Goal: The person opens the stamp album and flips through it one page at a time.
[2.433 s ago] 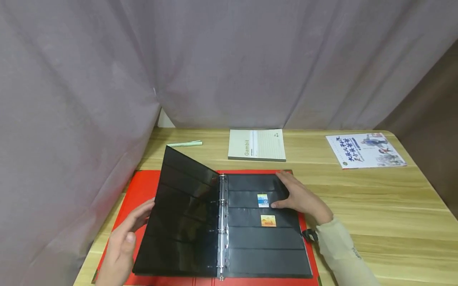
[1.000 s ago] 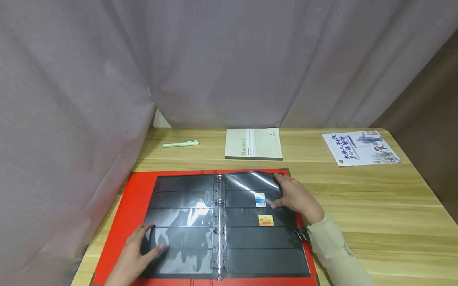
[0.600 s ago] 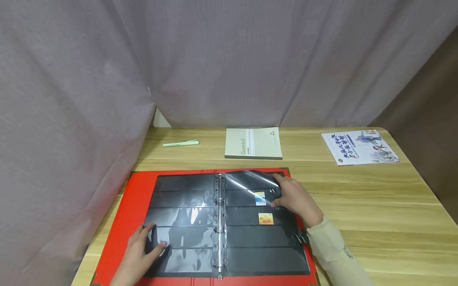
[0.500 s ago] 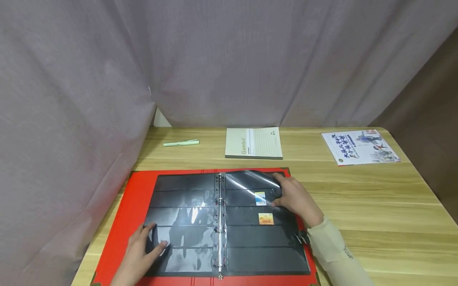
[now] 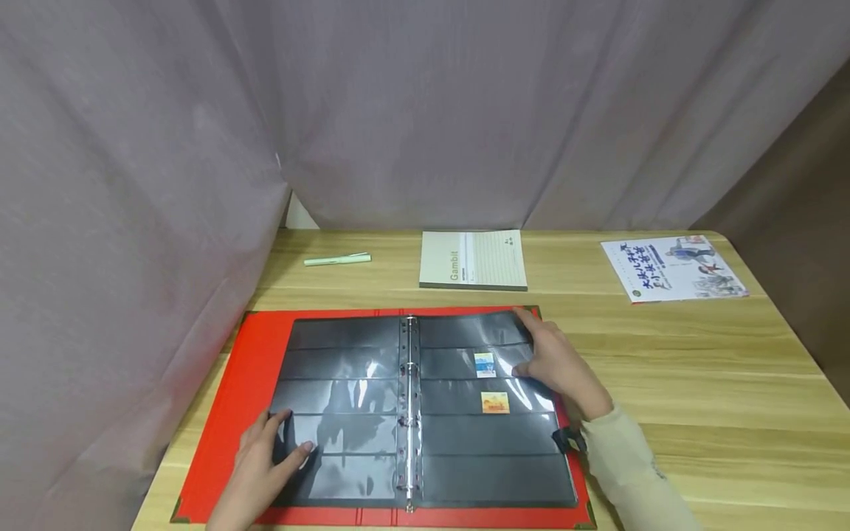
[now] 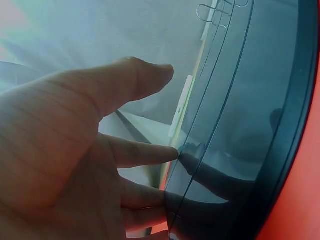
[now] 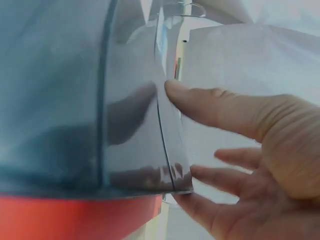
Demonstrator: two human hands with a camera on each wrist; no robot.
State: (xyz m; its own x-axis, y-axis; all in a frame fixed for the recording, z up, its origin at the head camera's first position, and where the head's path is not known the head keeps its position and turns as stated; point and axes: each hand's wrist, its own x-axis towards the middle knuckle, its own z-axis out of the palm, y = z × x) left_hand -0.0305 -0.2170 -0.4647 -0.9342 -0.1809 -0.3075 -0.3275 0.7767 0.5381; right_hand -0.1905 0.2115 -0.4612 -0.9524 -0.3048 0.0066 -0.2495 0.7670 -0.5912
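In the red album [image 5: 226,413], the right page [image 5: 498,478] holds a blue stamp [image 5: 485,365] and an orange stamp [image 5: 495,403]. Left hand [image 5: 255,469] and right hand [image 5: 559,363] touch page edges, fingers loosely spread.

From above, a free way to the rings [image 5: 409,398] was left. The left page [image 5: 352,435] was obstructed along its outer edge by the left hand [image 5: 255,463], the right page [image 5: 494,476] at its far outer corner by the right hand [image 5: 561,361]. Beyond the binder [image 5: 242,391], gaps were left between the pen [image 5: 337,259], notebook [image 5: 488,258] and book [image 5: 677,267]; at the rear, the table [image 5: 697,383] was bounded by the curtain [image 5: 412,110].
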